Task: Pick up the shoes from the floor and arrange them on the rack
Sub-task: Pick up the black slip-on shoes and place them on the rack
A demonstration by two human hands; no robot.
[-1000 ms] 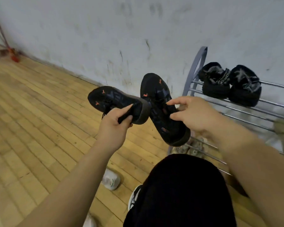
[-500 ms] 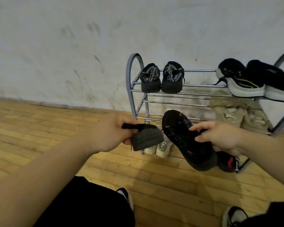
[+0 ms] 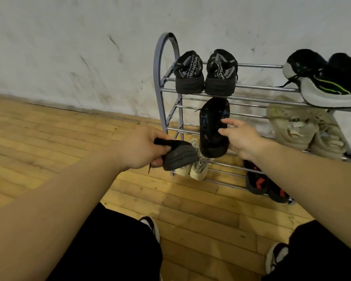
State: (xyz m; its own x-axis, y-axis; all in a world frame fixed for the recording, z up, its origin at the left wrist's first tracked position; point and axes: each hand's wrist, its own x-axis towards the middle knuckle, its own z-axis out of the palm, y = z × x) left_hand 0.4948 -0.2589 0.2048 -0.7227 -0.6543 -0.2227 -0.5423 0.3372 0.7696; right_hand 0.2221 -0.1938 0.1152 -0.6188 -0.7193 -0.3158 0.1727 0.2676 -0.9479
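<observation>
Shoe (image 3: 211, 118) moved onto rack (image 3: 158, 82), touching right hand (image 3: 243, 138)

We read this as a lived-in home corner, likely by an entry. Wood-strip floor (image 3: 49, 142) fills the lower frame, honey-coloured, worn. Plastered wall (image 3: 69, 47) across the top, whitewashed, scuffed and streaked. Centre right, a grey tube-metal shoe rack (image 3: 157, 78) stands against it, three tiers, holding mixed worn footwear: black trainers (image 3: 189, 78) upper, beige pair (image 3: 292, 128) middle, pale pair (image 3: 199, 169) lowest.
</observation>
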